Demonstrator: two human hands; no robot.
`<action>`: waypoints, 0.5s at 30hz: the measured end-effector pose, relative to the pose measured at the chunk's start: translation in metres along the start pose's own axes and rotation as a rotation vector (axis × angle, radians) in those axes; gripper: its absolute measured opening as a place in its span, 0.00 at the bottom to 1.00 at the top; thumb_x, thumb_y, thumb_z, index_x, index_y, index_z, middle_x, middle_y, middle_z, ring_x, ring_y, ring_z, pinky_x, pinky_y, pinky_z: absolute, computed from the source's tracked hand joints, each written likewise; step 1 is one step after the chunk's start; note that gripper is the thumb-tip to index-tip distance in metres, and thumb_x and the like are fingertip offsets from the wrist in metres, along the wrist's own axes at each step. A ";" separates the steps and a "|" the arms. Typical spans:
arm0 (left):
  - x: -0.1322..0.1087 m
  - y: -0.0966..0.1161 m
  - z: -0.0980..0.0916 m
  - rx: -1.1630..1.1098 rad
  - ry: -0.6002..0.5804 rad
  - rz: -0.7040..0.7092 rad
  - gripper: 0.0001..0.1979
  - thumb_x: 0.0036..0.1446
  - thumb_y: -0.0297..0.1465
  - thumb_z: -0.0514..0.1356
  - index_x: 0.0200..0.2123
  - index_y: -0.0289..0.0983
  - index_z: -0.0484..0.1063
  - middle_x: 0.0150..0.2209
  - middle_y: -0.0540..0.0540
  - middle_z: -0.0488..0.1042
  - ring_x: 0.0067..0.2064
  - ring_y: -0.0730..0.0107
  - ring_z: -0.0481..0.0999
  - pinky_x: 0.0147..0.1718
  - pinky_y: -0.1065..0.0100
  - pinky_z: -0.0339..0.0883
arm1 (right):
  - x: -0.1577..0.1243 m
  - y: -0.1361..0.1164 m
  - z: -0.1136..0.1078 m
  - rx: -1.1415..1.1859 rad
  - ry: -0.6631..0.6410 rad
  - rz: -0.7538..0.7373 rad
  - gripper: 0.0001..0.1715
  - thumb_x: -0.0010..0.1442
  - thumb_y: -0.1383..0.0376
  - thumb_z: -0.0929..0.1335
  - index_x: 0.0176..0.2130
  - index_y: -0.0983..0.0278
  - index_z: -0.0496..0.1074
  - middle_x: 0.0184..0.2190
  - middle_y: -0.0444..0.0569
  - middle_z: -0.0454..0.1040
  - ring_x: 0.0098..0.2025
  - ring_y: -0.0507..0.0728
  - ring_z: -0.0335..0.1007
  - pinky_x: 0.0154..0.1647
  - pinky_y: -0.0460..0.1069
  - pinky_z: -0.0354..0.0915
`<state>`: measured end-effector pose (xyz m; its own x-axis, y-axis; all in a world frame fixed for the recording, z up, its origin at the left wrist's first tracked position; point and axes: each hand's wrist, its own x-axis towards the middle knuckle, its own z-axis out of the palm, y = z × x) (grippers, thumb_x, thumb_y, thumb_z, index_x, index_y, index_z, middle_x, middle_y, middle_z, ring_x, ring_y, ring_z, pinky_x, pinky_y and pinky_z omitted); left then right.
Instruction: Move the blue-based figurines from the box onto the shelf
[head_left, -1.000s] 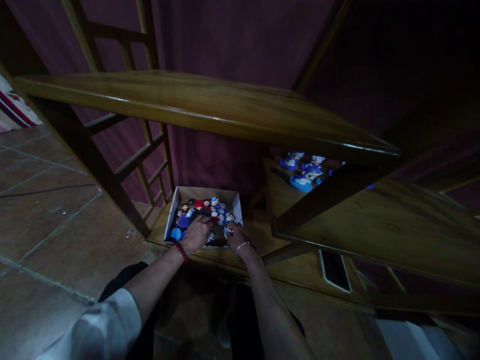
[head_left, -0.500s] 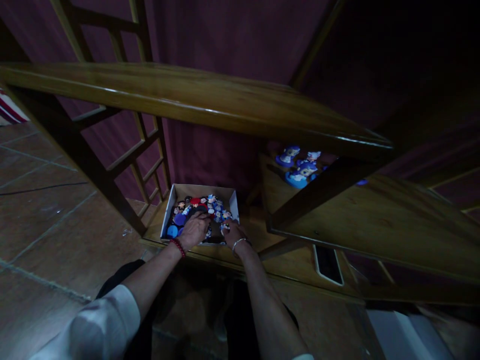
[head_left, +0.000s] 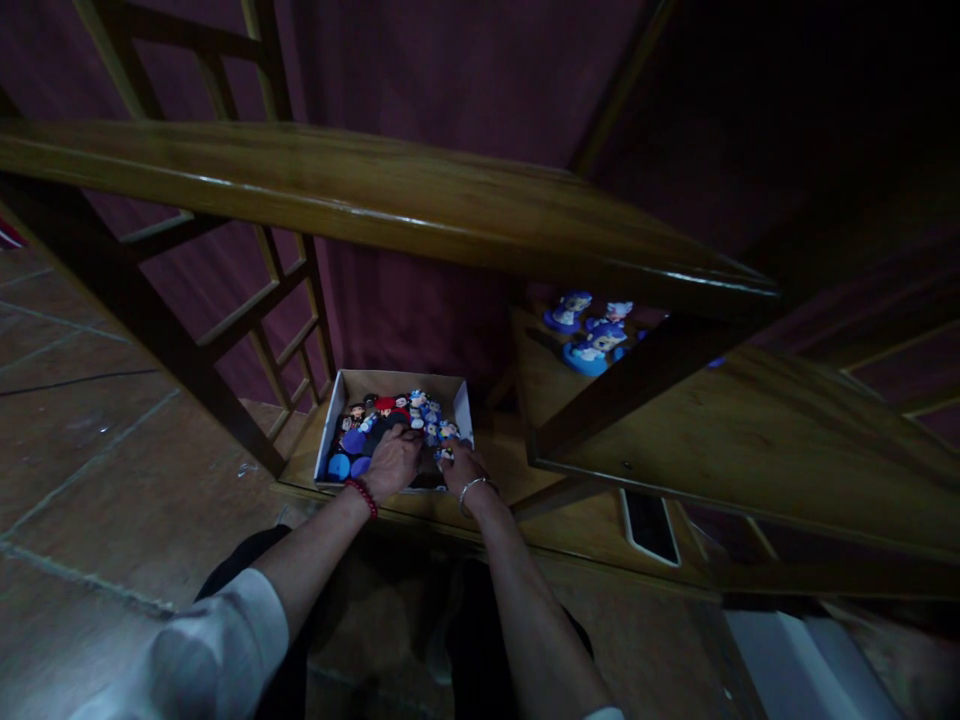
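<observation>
Little has moved since the earlier frame: the view has slid somewhat, and the left hand (head_left: 397, 462) lies slightly closer to the right hand (head_left: 461, 468), both over the box (head_left: 463, 408). Taking the box as a dial with 12 at its far wall, the right hand is at 4 o'clock, its grip part closed over a small figure (head_left: 444, 455) inside; whether it truly pinches it I cannot tell. The left hand reaches in at 6 o'clock, fingers bent down, and what its grip has, if anything, is hidden. Red figures (head_left: 387, 404) lie at 12 o'clock, blue discs (head_left: 339, 467) at 8. A light fingertip pinch on the figure's sturdiest part should serve best, since its neighbours crowd close and could snag. The left fingers might steady those nearby, and any lift would best be straight, clear of the wall at 3 o'clock. Beyond the box, shelf figures (head_left: 592, 345) stand at 2 o'clock.
</observation>
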<state>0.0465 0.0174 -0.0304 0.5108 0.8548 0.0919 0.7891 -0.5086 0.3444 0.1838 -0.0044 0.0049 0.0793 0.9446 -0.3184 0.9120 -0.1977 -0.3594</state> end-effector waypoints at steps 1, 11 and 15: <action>0.000 0.001 0.000 -0.008 0.000 -0.005 0.11 0.54 0.28 0.49 0.34 0.33 0.70 0.39 0.42 0.71 0.44 0.65 0.65 0.42 0.64 0.56 | 0.000 0.000 0.000 0.001 0.004 -0.001 0.18 0.53 0.66 0.61 0.46 0.60 0.65 0.40 0.49 0.69 0.42 0.55 0.65 0.42 0.46 0.57; -0.001 0.001 -0.003 -0.063 -0.018 -0.013 0.11 0.53 0.28 0.50 0.37 0.35 0.70 0.40 0.43 0.71 0.45 0.67 0.64 0.44 0.64 0.54 | 0.001 0.000 0.000 0.032 -0.001 0.001 0.19 0.54 0.67 0.60 0.47 0.60 0.64 0.42 0.48 0.69 0.42 0.53 0.65 0.42 0.45 0.57; 0.000 0.002 -0.005 -0.073 -0.007 -0.003 0.11 0.53 0.26 0.49 0.37 0.36 0.70 0.39 0.43 0.71 0.45 0.67 0.63 0.45 0.64 0.54 | 0.003 0.000 0.001 0.021 -0.016 -0.008 0.20 0.54 0.68 0.60 0.47 0.61 0.64 0.41 0.49 0.69 0.43 0.54 0.65 0.43 0.45 0.57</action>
<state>0.0463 0.0170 -0.0255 0.5111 0.8553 0.0844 0.7637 -0.4970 0.4120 0.1840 -0.0023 0.0030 0.0653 0.9419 -0.3295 0.9040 -0.1957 -0.3802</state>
